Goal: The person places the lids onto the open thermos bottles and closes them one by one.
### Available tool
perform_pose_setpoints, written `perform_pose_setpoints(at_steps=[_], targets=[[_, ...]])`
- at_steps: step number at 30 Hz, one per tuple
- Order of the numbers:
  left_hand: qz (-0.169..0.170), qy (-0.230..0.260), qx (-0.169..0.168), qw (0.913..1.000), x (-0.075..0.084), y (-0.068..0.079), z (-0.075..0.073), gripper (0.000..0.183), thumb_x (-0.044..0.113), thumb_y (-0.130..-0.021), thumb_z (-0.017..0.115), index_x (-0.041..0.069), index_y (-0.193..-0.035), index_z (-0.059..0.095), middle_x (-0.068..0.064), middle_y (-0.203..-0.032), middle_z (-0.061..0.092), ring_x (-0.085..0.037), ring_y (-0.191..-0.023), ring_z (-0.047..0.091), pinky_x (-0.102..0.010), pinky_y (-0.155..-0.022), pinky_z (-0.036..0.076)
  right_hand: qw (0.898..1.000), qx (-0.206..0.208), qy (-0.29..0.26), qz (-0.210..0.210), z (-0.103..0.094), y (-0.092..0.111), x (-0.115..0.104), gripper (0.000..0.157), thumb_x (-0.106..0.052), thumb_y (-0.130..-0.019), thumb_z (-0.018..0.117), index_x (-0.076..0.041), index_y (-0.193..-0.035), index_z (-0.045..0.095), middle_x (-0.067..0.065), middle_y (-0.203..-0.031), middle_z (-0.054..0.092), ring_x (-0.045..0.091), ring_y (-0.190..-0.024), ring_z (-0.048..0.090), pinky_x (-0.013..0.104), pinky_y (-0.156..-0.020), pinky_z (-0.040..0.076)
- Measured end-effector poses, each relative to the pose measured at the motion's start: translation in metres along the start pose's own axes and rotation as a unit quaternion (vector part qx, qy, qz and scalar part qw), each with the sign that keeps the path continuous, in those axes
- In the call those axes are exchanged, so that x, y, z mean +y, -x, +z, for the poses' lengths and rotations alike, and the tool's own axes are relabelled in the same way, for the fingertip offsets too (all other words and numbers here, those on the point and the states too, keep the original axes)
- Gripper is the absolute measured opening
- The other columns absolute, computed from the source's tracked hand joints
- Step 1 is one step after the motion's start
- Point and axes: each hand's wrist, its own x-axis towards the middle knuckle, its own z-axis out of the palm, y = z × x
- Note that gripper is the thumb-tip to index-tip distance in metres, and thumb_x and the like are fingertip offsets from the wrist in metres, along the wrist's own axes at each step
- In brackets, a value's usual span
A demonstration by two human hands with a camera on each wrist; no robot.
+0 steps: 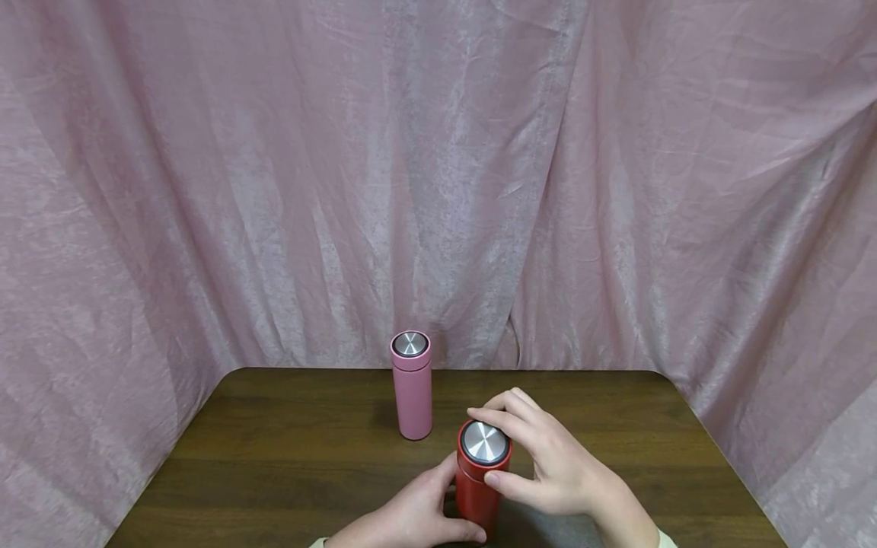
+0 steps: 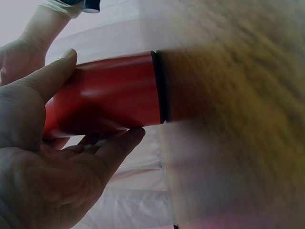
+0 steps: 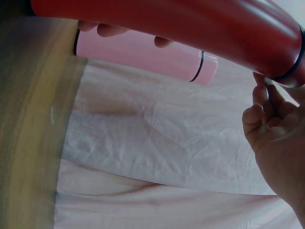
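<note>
A red thermos bottle [image 1: 473, 496] stands upright near the front of the table, its round lid [image 1: 485, 443] topped with a shiny silver disc. My left hand [image 1: 419, 511] grips the lower body, thumb on the near side and fingers round the far side. In the left wrist view the bottle's dark base [image 2: 161, 88] sits right at the wooden surface. With thumb and fingers on opposite sides, my right hand [image 1: 551, 455] holds the lid from the right. The right wrist view shows its curled fingers [image 3: 259, 114] beside the dark seam below the lid.
Behind the red bottle and to its left, a pink thermos bottle [image 1: 414, 399] stands upright with its lid on. The dark wooden table [image 1: 288, 441] has rounded back corners. Pink curtains [image 1: 438, 190] hang behind the table and along both sides.
</note>
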Motion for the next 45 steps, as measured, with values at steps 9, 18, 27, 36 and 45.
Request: perform_pose_setpoints(at_steps=[9, 18, 27, 36, 45], targets=[[0.003, -0.005, 0.000, 1.0000, 0.0003, -0.0003, -0.0009, 0.083, 0.022, -0.090, 0.097, 0.026, -0.157, 0.048, 0.008, -0.140, 0.070, -0.009, -0.127, 0.068, -0.031, -0.107, 0.058, 1.000, 0.015, 0.001, 0.012, 0.0001, -0.0009, 0.0014, 0.063, -0.041, -0.096, 0.089, -0.011, -0.147, 0.066, -0.007, -0.129, 0.067, 0.012, -0.117, 0.062, 0.022, -0.102, 0.050], [0.011, -0.010, 0.001, 0.9999, 0.0001, -0.0007, -0.0005, 0.084, 0.023, -0.090, 0.097, 0.026, -0.158, 0.047, 0.007, -0.143, 0.069, -0.010, -0.129, 0.067, -0.032, -0.108, 0.058, 1.000, 0.027, 0.005, 0.015, 0.0010, -0.0019, 0.0031, 0.073, -0.041, -0.081, 0.100, -0.008, -0.138, 0.067, -0.009, -0.123, 0.067, 0.010, -0.112, 0.062, 0.020, -0.098, 0.050], [-0.009, 0.001, 0.001, 1.0000, 0.0016, 0.0003, -0.0001, 0.081, 0.022, -0.089, 0.098, 0.027, -0.154, 0.050, 0.008, -0.140, 0.070, -0.008, -0.128, 0.068, -0.030, -0.107, 0.058, 1.000, -0.010, 0.011, 0.014, 0.0000, 0.0016, 0.0010, 0.068, -0.040, -0.102, 0.080, -0.011, -0.159, 0.057, -0.005, -0.134, 0.063, 0.012, -0.122, 0.059, 0.025, -0.100, 0.052], [-0.014, 0.007, -0.002, 0.9999, 0.0019, 0.0006, -0.0007, 0.085, 0.023, -0.089, 0.097, 0.027, -0.157, 0.047, 0.008, -0.140, 0.070, -0.008, -0.126, 0.068, -0.030, -0.107, 0.058, 1.000, -0.008, 0.001, 0.014, 0.0006, 0.0006, 0.0004, 0.060, -0.034, -0.100, 0.080, -0.012, -0.154, 0.061, -0.005, -0.133, 0.064, 0.012, -0.121, 0.059, 0.024, -0.100, 0.052], [-0.004, 0.002, -0.002, 1.0000, 0.0017, 0.0003, -0.0010, 0.085, 0.024, -0.090, 0.097, 0.028, -0.158, 0.047, 0.008, -0.142, 0.070, -0.009, -0.128, 0.067, -0.031, -0.108, 0.058, 1.000, 0.015, 0.005, 0.018, 0.0014, -0.0012, 0.0024, 0.064, -0.044, -0.094, 0.090, -0.011, -0.143, 0.066, -0.010, -0.125, 0.067, 0.011, -0.115, 0.061, 0.021, -0.099, 0.050]])
